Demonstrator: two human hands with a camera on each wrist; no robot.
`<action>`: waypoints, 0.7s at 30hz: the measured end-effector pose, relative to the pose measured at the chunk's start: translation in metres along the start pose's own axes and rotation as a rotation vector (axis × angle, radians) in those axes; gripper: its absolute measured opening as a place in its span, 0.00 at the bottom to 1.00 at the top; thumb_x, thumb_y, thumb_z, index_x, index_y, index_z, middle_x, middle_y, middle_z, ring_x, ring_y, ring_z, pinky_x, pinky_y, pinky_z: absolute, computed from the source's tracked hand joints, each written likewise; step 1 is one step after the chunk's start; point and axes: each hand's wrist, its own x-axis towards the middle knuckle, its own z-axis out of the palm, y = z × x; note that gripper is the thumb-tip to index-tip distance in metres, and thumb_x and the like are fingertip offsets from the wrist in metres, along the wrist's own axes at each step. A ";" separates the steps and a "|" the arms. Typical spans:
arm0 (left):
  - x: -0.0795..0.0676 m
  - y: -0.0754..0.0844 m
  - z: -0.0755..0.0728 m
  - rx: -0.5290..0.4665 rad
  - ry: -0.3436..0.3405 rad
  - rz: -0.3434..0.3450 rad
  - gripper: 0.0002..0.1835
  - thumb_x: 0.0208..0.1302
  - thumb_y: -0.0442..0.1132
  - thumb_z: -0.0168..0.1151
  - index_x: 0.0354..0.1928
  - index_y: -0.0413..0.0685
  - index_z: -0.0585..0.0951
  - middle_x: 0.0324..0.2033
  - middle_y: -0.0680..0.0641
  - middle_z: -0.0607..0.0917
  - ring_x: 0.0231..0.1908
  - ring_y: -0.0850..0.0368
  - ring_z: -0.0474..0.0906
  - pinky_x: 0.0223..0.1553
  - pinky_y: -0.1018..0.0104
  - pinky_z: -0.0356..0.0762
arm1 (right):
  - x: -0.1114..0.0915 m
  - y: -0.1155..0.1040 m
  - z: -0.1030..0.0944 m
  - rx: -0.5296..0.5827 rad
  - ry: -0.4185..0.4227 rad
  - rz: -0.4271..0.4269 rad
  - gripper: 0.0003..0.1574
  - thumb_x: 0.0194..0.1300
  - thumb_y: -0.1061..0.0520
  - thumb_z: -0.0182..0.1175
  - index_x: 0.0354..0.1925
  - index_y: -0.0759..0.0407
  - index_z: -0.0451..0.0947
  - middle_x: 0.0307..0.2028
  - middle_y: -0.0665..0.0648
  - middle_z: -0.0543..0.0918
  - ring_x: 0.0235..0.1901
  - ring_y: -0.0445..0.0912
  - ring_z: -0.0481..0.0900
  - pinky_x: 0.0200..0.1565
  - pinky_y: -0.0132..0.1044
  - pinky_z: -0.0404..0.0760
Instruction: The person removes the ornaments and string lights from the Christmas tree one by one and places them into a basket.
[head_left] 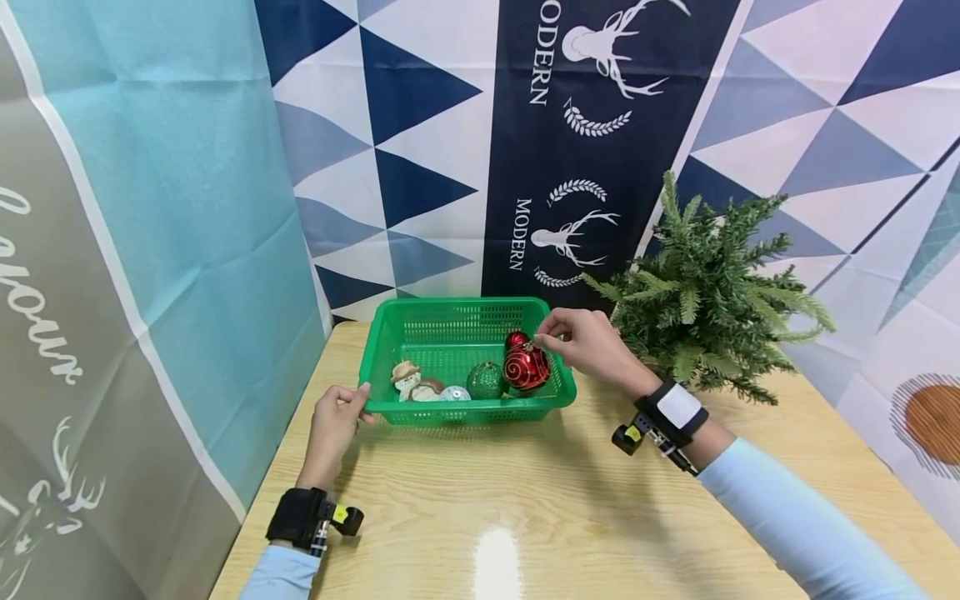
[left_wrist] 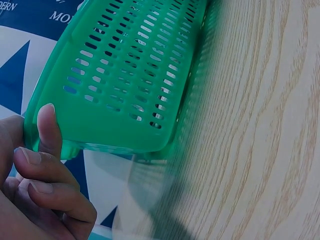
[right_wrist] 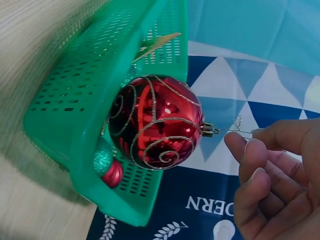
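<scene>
A green plastic basket (head_left: pixel 450 409) stands near the table's far edge. My left hand (head_left: pixel 335 423) grips its left end by the rim, with a finger against the outer wall in the left wrist view. Over the basket's right end, my right hand (head_left: pixel 592 343) pinches the thin wire hook of a shiny red Christmas ball (right_wrist: pixel 160 125) with gold glitter swirls. The ball hangs from that hook at the basket's opening. Inside lie a green glittery ball (head_left: pixel 486 381), a snowman ornament (head_left: pixel 407 377), a pale silvery ball (head_left: pixel 454 393) and a smaller red ornament (head_left: pixel 516 339).
A small artificial Christmas tree (head_left: pixel 705 292) stands on the right of the wooden table (head_left: pixel 450 500), close beside my right forearm. Behind the table hangs a patterned cloth (head_left: pixel 435 167) with triangles and deer heads; a turquoise and grey curtain (head_left: pixel 187 208) borders the left.
</scene>
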 end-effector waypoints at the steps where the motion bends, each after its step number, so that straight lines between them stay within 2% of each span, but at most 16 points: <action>1: 0.000 0.000 0.000 0.000 0.000 0.000 0.22 0.78 0.57 0.56 0.41 0.42 0.71 0.29 0.32 0.86 0.18 0.54 0.63 0.27 0.59 0.64 | 0.000 0.001 0.001 0.002 -0.003 0.002 0.06 0.72 0.54 0.67 0.43 0.54 0.85 0.37 0.55 0.90 0.25 0.55 0.85 0.25 0.38 0.79; 5: -0.001 -0.001 0.001 -0.005 0.004 0.006 0.22 0.78 0.57 0.56 0.41 0.42 0.71 0.30 0.32 0.86 0.18 0.54 0.63 0.26 0.60 0.63 | -0.001 0.002 0.005 -0.004 -0.008 0.002 0.05 0.72 0.55 0.67 0.42 0.54 0.85 0.37 0.55 0.90 0.25 0.54 0.86 0.25 0.38 0.80; 9: 0.000 0.000 0.001 -0.004 0.007 0.010 0.23 0.78 0.57 0.57 0.41 0.41 0.71 0.29 0.32 0.86 0.17 0.55 0.63 0.26 0.60 0.63 | -0.001 0.005 0.010 -0.049 -0.007 -0.007 0.05 0.72 0.54 0.67 0.41 0.54 0.85 0.36 0.53 0.89 0.24 0.49 0.85 0.25 0.38 0.79; 16: 0.000 -0.001 0.001 -0.008 0.005 -0.005 0.21 0.78 0.55 0.57 0.41 0.42 0.71 0.27 0.35 0.87 0.17 0.55 0.64 0.26 0.61 0.63 | -0.001 0.012 0.023 -0.087 -0.036 -0.021 0.04 0.72 0.55 0.67 0.40 0.54 0.85 0.34 0.50 0.88 0.27 0.41 0.83 0.30 0.38 0.79; 21: 0.000 0.000 0.001 -0.003 0.005 0.001 0.21 0.79 0.54 0.56 0.40 0.41 0.71 0.26 0.36 0.87 0.18 0.51 0.65 0.26 0.61 0.63 | -0.001 0.011 0.031 -0.130 -0.024 -0.017 0.03 0.71 0.56 0.68 0.39 0.54 0.85 0.34 0.49 0.87 0.31 0.42 0.84 0.34 0.40 0.80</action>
